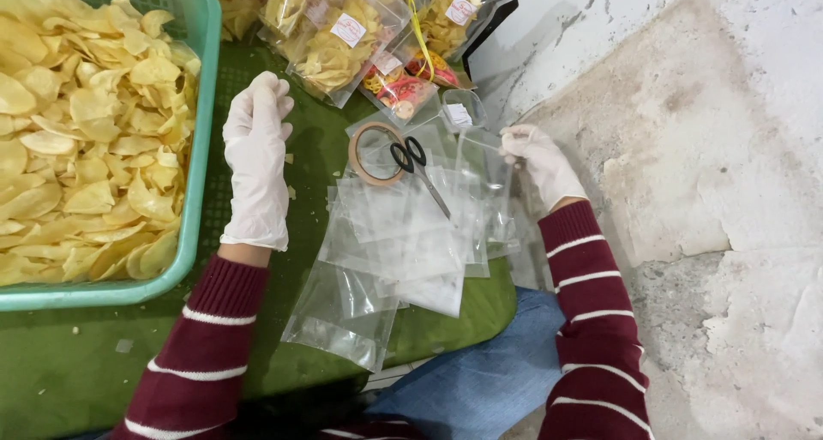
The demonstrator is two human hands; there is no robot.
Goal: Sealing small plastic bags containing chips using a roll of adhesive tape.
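A pile of empty clear plastic bags lies on the green mat, near the person's knees. On the pile sit black scissors and a brown roll of tape. The gloved right hand pinches the edge of one clear bag at the pile's right side. The gloved left hand hovers flat, fingers together, holding nothing, beside a green basket full of yellow chips. Farther away lie filled chip bags with white square labels.
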